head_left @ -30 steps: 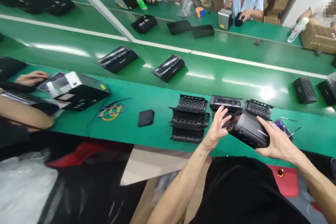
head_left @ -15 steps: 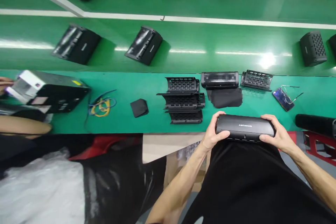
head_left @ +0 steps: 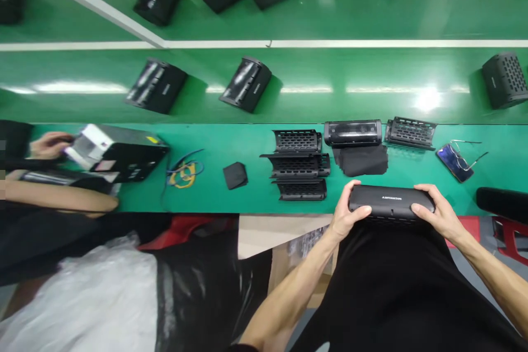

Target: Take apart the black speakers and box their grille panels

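- Speaker bar, black, lies crosswise in both hands just over the near bench edge, its upper face smooth with small pale lettering and no perforations showing.
- Left hand wraps the bar's left end and right hand its right end: both are clamped on it, well apart from each other.
- Loose so far: three perforated black shells sit in a row at 10 o'clock from the hands, and a fourth perforated shell lies at 12 o'clock.
- Beside that fourth shell lies a glossy speaker body, resting on black foam sheet.
- Further along: on the far belt, one unit with a perforated cover sits at 2 o'clock; two glossy-fronted units sit at 11 o'clock.
- Green bench also carries tangled blue and yellow wires at 9 o'clock and a phone under eyeglasses at 2 o'clock.
- At 9 o'clock, a co-worker's hand rests by a black case; white plastic sheeting lies at 8 o'clock.
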Available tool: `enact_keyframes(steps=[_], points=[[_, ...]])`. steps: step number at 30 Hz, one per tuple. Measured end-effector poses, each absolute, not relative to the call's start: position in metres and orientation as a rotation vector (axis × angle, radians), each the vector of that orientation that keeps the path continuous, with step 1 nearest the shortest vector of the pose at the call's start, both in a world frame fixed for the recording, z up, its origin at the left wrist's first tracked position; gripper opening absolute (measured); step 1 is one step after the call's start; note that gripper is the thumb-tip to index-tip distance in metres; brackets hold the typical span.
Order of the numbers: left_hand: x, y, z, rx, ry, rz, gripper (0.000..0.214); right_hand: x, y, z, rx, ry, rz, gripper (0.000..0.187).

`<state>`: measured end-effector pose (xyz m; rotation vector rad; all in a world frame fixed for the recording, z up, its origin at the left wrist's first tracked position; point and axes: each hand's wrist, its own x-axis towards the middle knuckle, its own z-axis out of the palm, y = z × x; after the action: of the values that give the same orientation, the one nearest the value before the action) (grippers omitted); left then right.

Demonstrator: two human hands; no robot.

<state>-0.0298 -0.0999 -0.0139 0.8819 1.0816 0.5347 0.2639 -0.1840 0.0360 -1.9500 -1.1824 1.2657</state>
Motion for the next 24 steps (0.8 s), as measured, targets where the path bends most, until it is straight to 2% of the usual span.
enact_keyframes(steps=[3,6,9,13,19,24], points=[[-0.026,-0.090,-0.015,0.800,1.076,0.506,0.090,0.273,-0.178,0.029,-1.948,-1.133,1.423,0.072],[-0.031,-0.075,-0.013,0.766,0.967,0.461,0.105,0.280,-0.176,0.027,-1.841,-1.174,1.533,0.093],[-0.037,-0.065,-0.014,0.781,0.923,0.467,0.116,0.279,-0.172,0.033,-1.824,-1.206,1.517,0.087],[-0.034,-0.057,-0.020,0.797,0.976,0.532,0.108,0.281,-0.153,0.047,-1.832,-1.229,1.562,0.081],[-0.029,-0.029,-0.021,0.879,0.954,0.475,0.108,0.291,-0.131,0.059,-1.825,-1.186,1.620,0.097],[-0.025,-0.001,-0.015,0.811,0.971,0.585,0.111,0.284,-0.126,0.052,-1.718,-0.920,1.613,0.094]])
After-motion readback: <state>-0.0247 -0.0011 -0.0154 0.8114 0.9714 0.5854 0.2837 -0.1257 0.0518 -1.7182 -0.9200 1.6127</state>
